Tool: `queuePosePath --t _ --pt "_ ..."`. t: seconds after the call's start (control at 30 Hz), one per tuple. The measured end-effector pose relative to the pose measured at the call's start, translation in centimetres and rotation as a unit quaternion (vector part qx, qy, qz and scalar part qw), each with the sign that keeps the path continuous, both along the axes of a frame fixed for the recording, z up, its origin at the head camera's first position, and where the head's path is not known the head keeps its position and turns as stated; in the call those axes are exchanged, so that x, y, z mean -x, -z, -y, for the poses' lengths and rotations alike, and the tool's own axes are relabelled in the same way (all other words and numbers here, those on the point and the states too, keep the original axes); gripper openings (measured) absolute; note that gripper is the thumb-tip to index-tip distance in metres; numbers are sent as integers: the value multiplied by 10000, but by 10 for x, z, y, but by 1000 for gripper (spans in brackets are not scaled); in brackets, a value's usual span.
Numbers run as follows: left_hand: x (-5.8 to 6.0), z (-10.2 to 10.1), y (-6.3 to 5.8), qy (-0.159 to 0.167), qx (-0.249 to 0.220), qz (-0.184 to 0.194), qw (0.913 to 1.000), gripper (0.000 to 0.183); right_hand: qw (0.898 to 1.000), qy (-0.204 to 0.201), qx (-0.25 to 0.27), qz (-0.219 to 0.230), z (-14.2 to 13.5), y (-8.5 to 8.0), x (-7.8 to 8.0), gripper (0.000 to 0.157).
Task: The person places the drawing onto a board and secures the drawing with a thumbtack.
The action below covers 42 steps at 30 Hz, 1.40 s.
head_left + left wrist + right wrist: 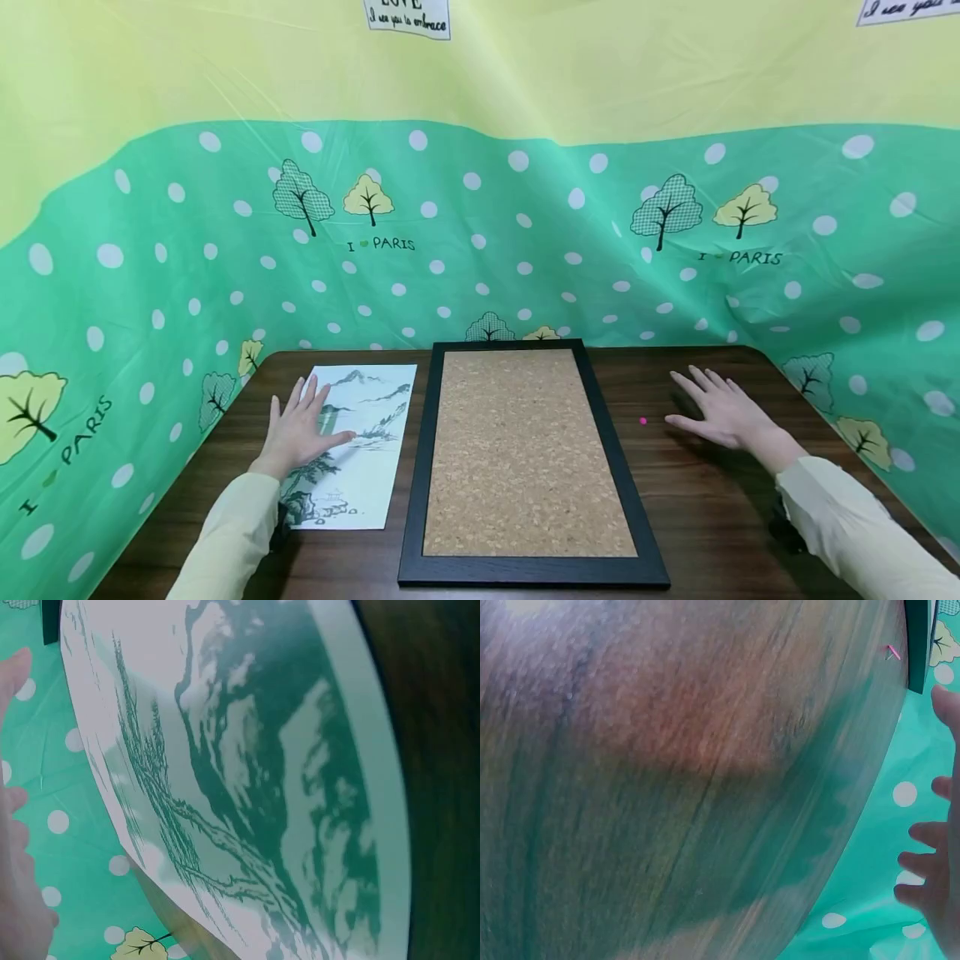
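A cork board (528, 450) in a black frame (532, 572) lies in the middle of the dark wooden table. To its left is a white sheet printed with a mountain-and-pine ink landscape (375, 492). My left hand (303, 425) is spread over the left side of this sheet, holding nothing; its fingers show at the edge of the left wrist view. On the board's right lies a small pink push pin (642, 421), its metal point visible beside the pink head in the right wrist view. Just right of the pin, my right hand (723, 412) hovers with fingers extended and grips nothing.
Brown wood grain covers the tabletop (345, 567). Behind and along both sides hangs a green and yellow cloth (480, 208) with white dots and printed trees. The board's far edge reaches the back of the table, close to the cloth.
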<state>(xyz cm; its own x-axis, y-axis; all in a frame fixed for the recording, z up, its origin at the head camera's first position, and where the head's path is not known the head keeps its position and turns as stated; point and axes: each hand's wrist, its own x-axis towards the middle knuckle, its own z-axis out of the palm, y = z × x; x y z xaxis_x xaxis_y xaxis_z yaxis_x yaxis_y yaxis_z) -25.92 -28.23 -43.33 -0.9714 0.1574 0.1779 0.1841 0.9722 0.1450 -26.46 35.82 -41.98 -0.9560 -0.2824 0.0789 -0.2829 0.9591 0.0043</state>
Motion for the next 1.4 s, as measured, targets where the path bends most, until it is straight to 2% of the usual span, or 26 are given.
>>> queuePosePath --t 0.17,0.3,0.53,0.73,0.93,1.17,1.4 --pt "-1 3 -3 56 -132 -167 9998 98 9998 -172 -31 -31 0 -3 0 83" --pt "-2 6 -5 -6 -295 -83 9995 98 9997 -220 -16 -122 1 -4 0 80" --pt "-6 14 -5 -200 -462 410 9979 100 9988 -231 398 -193 4 -1 -1 72" --pt "-11 23 -6 -440 -749 927 9919 106 9957 -166 909 -79 10 -1 -3 65" --pt "-13 31 -7 -653 -994 1180 9859 109 9898 -57 1423 -18 20 1 -3 56" --pt "-15 37 -8 -780 -1251 1377 9794 110 9814 -126 1915 38 28 6 1 47" --pt "-15 46 -5 -957 -1231 1480 9766 109 9686 -213 2460 275 35 11 4 36"
